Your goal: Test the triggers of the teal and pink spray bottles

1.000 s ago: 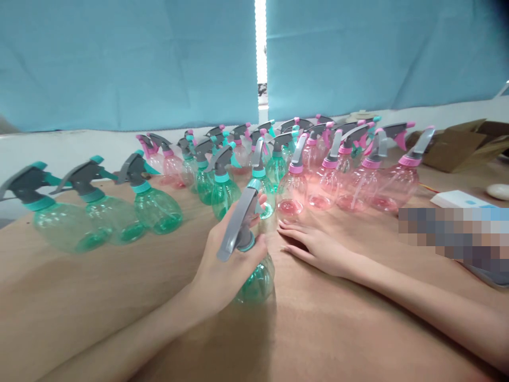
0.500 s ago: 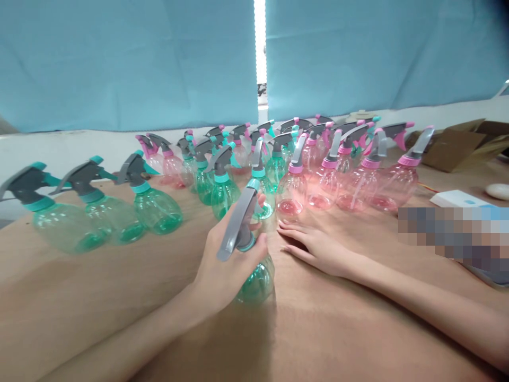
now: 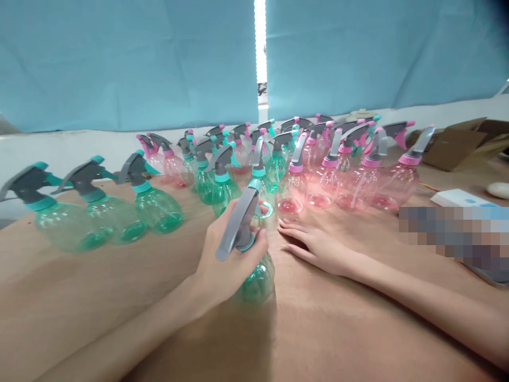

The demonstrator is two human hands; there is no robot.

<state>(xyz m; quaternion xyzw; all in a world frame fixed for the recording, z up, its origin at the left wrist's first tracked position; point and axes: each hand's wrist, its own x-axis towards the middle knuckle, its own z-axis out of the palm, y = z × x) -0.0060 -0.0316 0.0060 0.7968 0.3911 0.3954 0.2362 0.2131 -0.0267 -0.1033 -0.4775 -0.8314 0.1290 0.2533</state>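
Note:
My left hand (image 3: pixel 222 260) is wrapped round the neck of a green spray bottle (image 3: pixel 258 281) with a grey trigger head and a turquoise collar. That bottle stands on the wooden table in front of me, and some of my fingers are hidden behind its head. Flat on the tabletop lies my right hand (image 3: pixel 318 246), fingers stretched out and holding nothing. Just beyond its fingertips stands a pink spray bottle (image 3: pixel 292 193). Another green spray bottle (image 3: pixel 226 193) is behind my left hand.
Three green spray bottles (image 3: pixel 159 209) stand at the left. Several pink and green ones crowd the back of the wooden table (image 3: pixel 326 329). At the right are a cardboard box (image 3: pixel 453 146), a white box (image 3: pixel 457 197), a white rounded object (image 3: pixel 498 190) and a blurred-out patch.
Almost nothing differs. The fingers of my left hand have shifted slightly round the bottle's neck; my right hand stays in place.

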